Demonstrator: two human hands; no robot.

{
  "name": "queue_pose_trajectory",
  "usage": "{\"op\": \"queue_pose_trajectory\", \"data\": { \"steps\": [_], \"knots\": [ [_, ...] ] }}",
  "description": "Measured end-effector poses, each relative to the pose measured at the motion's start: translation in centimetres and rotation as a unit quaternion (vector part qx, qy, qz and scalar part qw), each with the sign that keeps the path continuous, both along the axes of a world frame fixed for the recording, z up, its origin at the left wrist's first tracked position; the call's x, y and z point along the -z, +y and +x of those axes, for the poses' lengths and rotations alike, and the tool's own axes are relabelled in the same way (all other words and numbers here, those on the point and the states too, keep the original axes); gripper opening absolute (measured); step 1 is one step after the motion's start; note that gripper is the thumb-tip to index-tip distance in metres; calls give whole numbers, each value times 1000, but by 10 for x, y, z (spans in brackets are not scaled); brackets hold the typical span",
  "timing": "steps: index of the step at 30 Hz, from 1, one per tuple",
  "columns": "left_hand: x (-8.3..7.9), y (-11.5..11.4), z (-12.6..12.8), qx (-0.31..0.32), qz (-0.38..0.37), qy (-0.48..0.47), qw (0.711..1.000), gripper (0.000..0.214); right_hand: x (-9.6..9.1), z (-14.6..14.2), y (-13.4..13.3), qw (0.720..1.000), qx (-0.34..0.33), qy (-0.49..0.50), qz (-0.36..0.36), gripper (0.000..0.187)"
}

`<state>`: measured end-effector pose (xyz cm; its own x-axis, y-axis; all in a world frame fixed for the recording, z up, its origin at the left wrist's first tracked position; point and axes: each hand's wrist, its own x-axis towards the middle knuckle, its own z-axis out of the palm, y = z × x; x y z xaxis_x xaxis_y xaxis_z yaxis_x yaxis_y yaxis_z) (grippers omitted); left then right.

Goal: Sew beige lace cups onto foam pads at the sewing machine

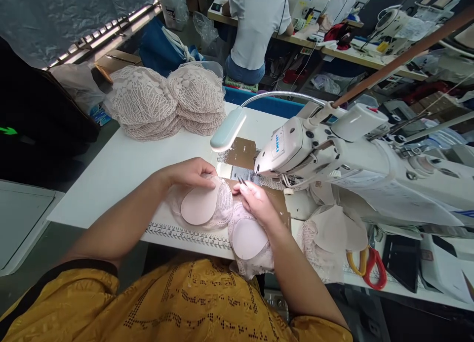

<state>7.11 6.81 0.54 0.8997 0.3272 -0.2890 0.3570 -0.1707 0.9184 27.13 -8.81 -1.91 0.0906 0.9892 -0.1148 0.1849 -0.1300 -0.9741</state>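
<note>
Lace stack: heaped on the table, well left of the sewing machine.
Left hand: grip pinching the lace piece, thumb on top; that piece lies left of the machine, its other cup hanging toward the lap.
Right hand: just left of the machine's near side, grip closed round a small dark pointed tool; can't tell if it's pinching lace too.
Handling tip: imo keep the lace slack-free but unstretched, points angled away from the mesh so nothing snags.
Scissors: right of the machine head, nearer the body.
</note>
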Motion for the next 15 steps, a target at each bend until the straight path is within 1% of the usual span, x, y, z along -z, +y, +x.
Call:
{"op": "queue_pose_trajectory", "data": {
  "steps": [3,6,10,13,15],
  "knots": [
    [2,-10,7,-4,-11,-25,1000,29,0,-4,1,999,15,-30,23,22],
    [4,-18,13,-16,3,-53,998,27,1,-7,-1,997,14,-55,43,15],
    [6,-23,18,-16,6,-82,996,23,2,-8,-2,996,28,-59,62,14],
    [10,-24,20,-12,-19,-71,997,25,3,-6,-2,995,33,-54,72,13],
    [13,-24,21,-18,-41,-66,997,25,5,-4,-3,995,41,-51,75,17]
  ]
}}
